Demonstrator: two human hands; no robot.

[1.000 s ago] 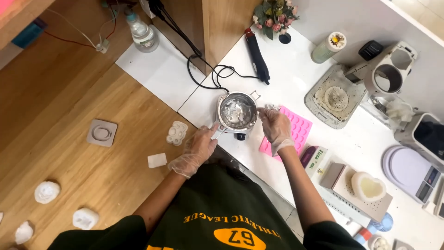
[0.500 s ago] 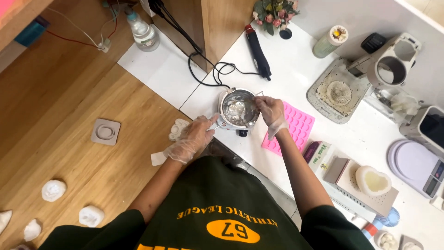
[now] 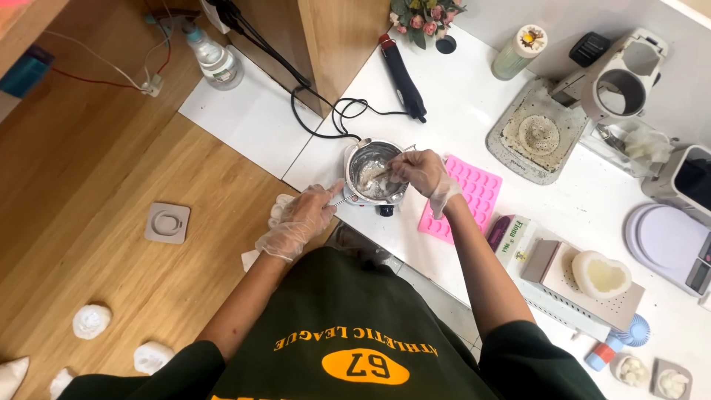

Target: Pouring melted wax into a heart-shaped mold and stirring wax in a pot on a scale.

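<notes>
**Station Status: Small Metal Pot Held and Stirred**

White worktop (image 3: 474, 96) runs diagonally across the upper right of the head view, bordered on the left by a wooden floor (image 3: 89, 170).

**Hands**
- Left hand (image 3: 300, 222), in a clear disposable glove, sits at the worktop's edge. Its fingers are curled closed around the thin handle of the small round metal pot (image 3: 374, 174).
- Right hand (image 3: 422, 174), also gloved, is over the pot's right rim. Its fingers are pinched shut on a slim metal stirring tool (image 3: 378, 175) whose tip lies in the pot.

**Pot**
- The pot stands near the worktop's front edge, between the two hands. Pale whitish material coats its inside.

**Surrounding items**
- A pink silicone mould tray with small cavities (image 3: 463, 200) lies just right of the pot, partly under the right forearm.
- A black cable (image 3: 326, 118) loops behind the pot.
- A black rod-shaped tool (image 3: 402, 74) lies further back.
- A heart-shaped cream mould (image 3: 601, 274) rests on a flat box to the right.
- A clear plastic spray bottle (image 3: 215, 59) stands at the upper left.
</notes>
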